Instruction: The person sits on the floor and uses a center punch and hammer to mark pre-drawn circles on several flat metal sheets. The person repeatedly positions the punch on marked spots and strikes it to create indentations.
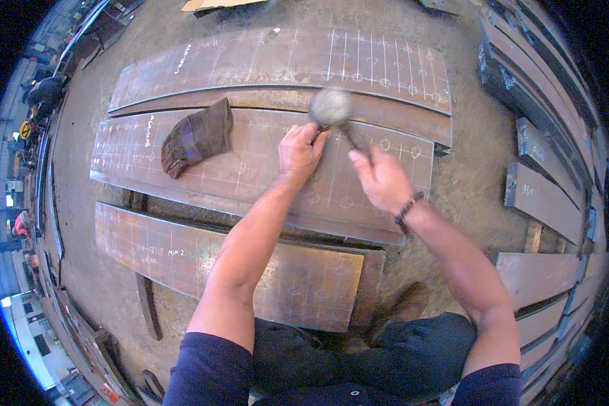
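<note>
Here, a hammer [331, 108] in the right hand [387, 183], glove [199, 139] on steel plate [258, 145].

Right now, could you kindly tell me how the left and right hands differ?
The left hand pinches a small, mostly hidden piece; the right hand grips a blurred hammer. The right hand wears a dark beaded bracelet at the wrist; the left hand has none. Both are ungloved.

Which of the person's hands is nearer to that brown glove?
The left. The left hand is to the right of the glove, apart from it; the right hand, gripping the hammer, is farther right.
</note>
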